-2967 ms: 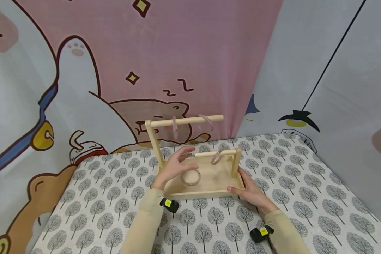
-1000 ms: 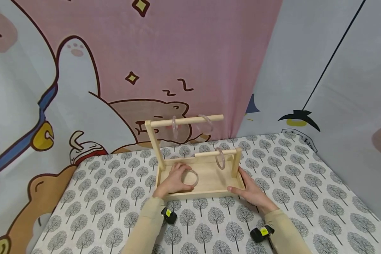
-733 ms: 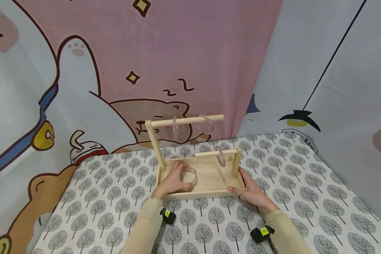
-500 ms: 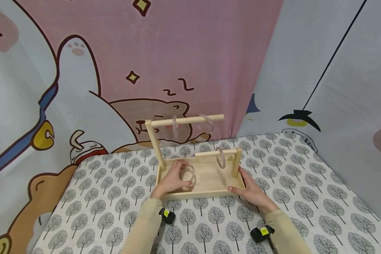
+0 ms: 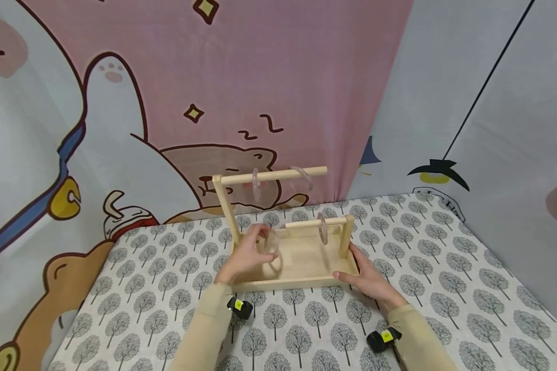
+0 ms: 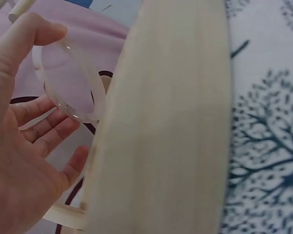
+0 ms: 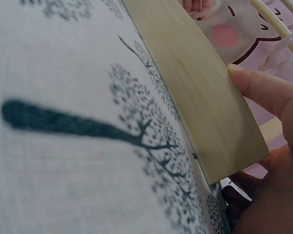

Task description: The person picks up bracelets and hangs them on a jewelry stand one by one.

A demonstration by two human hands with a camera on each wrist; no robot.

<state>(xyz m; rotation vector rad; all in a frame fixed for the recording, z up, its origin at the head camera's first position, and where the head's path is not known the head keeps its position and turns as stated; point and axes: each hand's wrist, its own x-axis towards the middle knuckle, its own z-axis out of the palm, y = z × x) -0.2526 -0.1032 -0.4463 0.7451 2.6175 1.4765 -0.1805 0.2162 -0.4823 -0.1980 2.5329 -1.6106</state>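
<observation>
My left hand (image 5: 248,255) pinches a clear pinkish bangle (image 6: 98,92) between thumb and fingers. It holds the bangle nearly upright over the left part of a pale wooden bangle stand's tray (image 5: 301,283). In the left wrist view the thumb lies at the bangle's upper edge, the fingertips at its lower side. My right hand (image 5: 369,275) grips the tray's right front corner, thumb on the front rim and fingers round the end. Another bangle (image 5: 325,236) hangs on the short lower bar (image 5: 299,224). Two more bangles, one left (image 5: 256,188) and one right, hang on the upper bar (image 5: 278,175).
The upper bar rises from a tall left post (image 5: 227,211), just behind my left hand. A short right post (image 5: 346,237) carries the lower bar, whose free end points left. A tree-print cloth (image 5: 413,288) covers the table; a cartoon curtain (image 5: 278,77) hangs behind.
My left hand came down into the tray, took hold of the bangle lying there, tipped it upright and lifted it slightly leftward. The lower bar's bangle swung; my right hand stayed put.
</observation>
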